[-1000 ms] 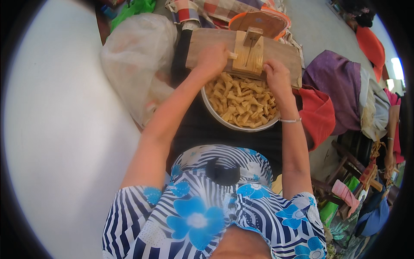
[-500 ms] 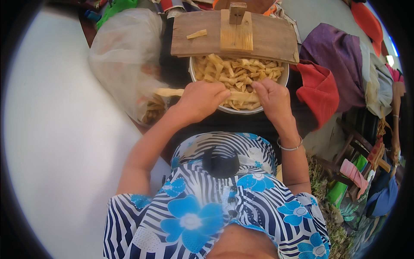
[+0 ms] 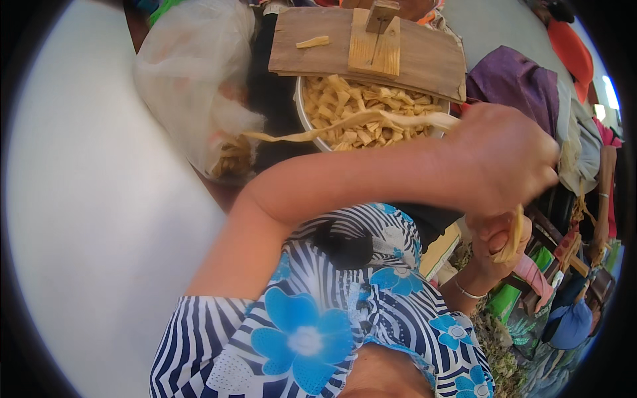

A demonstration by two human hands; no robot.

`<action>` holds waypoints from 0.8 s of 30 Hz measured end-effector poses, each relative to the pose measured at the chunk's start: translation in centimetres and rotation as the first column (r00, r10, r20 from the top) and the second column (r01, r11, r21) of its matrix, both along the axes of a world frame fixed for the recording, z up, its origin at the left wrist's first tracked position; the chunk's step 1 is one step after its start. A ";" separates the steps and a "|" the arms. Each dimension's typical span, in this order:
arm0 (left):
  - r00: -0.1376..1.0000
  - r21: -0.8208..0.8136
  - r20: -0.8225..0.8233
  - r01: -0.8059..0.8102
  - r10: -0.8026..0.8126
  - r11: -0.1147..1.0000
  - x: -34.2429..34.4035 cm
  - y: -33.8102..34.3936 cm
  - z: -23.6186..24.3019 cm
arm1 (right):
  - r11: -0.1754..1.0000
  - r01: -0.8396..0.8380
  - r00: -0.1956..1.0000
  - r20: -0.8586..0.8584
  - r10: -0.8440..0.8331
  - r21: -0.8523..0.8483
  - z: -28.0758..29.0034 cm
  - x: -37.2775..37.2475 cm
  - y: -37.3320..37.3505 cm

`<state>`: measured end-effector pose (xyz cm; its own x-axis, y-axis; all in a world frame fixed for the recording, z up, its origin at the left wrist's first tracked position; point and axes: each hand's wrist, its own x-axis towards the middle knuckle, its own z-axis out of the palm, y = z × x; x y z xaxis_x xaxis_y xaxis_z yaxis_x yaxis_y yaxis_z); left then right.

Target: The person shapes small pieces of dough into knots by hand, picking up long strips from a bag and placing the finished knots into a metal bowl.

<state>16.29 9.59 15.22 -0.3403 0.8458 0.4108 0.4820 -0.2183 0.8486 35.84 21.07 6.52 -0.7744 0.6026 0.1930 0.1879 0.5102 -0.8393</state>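
Note:
A long pale-tan strip [image 3: 348,122], perhaps dried plant leaf or stalk, runs from the plastic bag's mouth across a round bowl. My left hand [image 3: 507,156], slightly blurred, has crossed over to the right side and is closed round this strip. Right below it, my right hand [image 3: 488,239] is curled closed, and a loose end of strip [image 3: 513,239] sticks out at its fingers. Many short folded tan pieces [image 3: 338,96] fill the bowl, whose pale rim [image 3: 302,118] shows at the left. The wrist of the right arm wears a bangle.
A wooden board [image 3: 438,56] with an upright block [image 3: 381,16] covers the bowl's far side; one short piece [image 3: 313,42] lies on it. The cloudy plastic bag [image 3: 186,73] stands left, beside a white surface [image 3: 79,199]. Purple cloth [image 3: 514,79] and hanging bags are at right.
Both hands have moved from over the bowl to the right, the right one lower. The left forearm now reaches across my body, and more of the strip is drawn out over the bowl.

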 end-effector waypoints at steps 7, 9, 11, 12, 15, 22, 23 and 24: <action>0.570 -0.114 0.822 0.188 -0.014 0.975 0.2 -5.0 -9.3 | 0.581 -0.482 0.861 -0.479 0.173 -0.656 -0.5 -8.7 -3.4; 0.481 -0.065 0.877 0.125 -0.003 0.990 0.4 -5.4 -9.9 | 0.766 -0.320 0.921 -0.374 0.112 -0.558 -1.9 -11.1 -4.2; 0.412 -0.029 0.911 -0.010 0.031 1.000 0.9 -5.1 -10.6 | 0.936 -0.177 0.932 -0.357 0.060 -0.305 -3.1 -13.4 -5.1; 0.403 -0.071 0.911 -0.064 0.091 0.995 0.7 -4.9 -10.7 | 0.954 -0.169 0.944 -0.320 0.084 -0.247 -3.7 -14.0 -5.1; 0.312 -0.084 0.946 -0.038 0.092 0.996 -1.0 -5.6 -12.6 | 0.987 -0.152 0.970 -0.198 0.141 -0.042 -4.6 -14.6 -4.9; 0.807 -0.291 -0.391 -0.565 0.442 0.772 -1.2 -7.2 -14.9 | 0.980 -0.182 0.980 0.098 0.175 0.074 -8.3 -13.6 -4.1; 0.796 -0.255 -0.419 -0.565 0.436 0.785 -1.2 -7.4 -14.9 | 0.980 -0.198 0.970 0.141 0.200 -0.025 -8.9 -13.5 -4.1; 0.785 -0.219 -0.446 -0.562 0.430 0.798 -1.1 -7.8 -14.8 | 0.948 -0.231 0.962 0.097 0.257 -0.220 -9.4 -13.4 -4.3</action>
